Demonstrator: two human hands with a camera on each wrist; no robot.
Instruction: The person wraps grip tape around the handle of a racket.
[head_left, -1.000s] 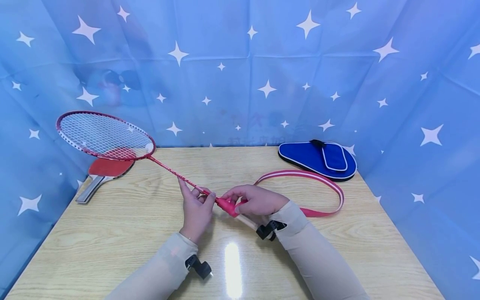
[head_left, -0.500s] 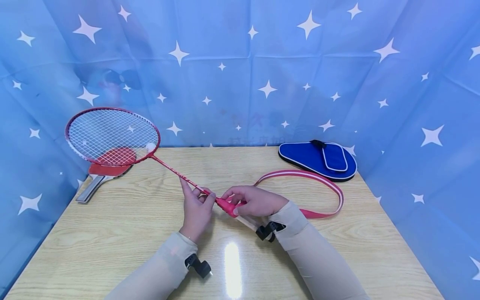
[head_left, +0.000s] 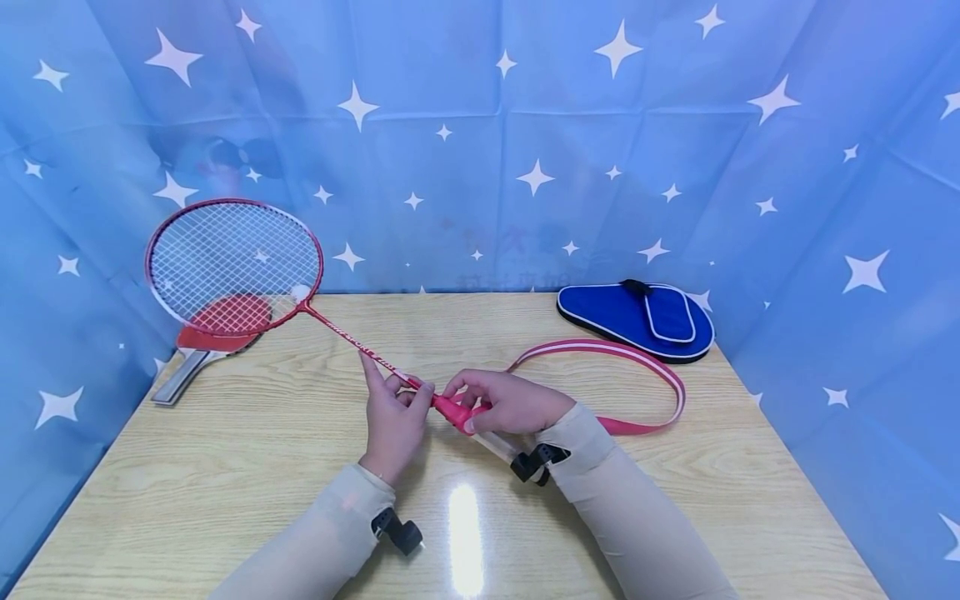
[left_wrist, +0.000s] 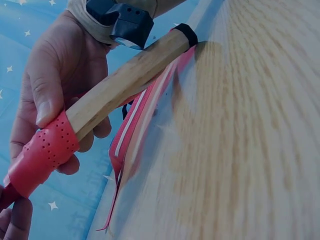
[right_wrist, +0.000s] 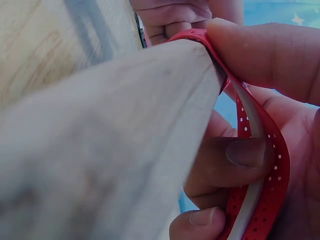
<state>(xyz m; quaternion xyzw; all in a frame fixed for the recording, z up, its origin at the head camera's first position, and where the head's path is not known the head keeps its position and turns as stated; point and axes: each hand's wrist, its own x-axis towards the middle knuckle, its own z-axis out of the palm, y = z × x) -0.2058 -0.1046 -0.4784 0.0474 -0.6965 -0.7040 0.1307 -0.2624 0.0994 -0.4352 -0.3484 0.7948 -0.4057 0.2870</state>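
A red badminton racket (head_left: 234,258) is held aslant above the table, head to the far left. My left hand (head_left: 394,433) pinches its shaft just above the handle. Around the upper bare wooden handle (left_wrist: 130,75) lies perforated red grip tape (left_wrist: 46,152), wound in overlapping turns. My right hand (head_left: 525,404) grips the tape at the handle, thumb pressing its edge. In the right wrist view, the tape strip (right_wrist: 280,170), with a pale stripe, runs between the curled fingers. Its loose length (head_left: 681,392) loops over the table to the right. The left fingertips are partly hidden behind the shaft.
A red table tennis bat (head_left: 217,333) lies at the table's left, partly behind the racket strings, beside a white shuttlecock (head_left: 300,293). At the back right rests a blue bat case (head_left: 607,312). A starry blue curtain (head_left: 450,75) stands behind the wooden table (head_left: 225,492).
The racket has turned about its shaft, so its head faces the head camera more fully and stands higher. Both hands stay almost in place, and the tape loop has shifted slightly left.
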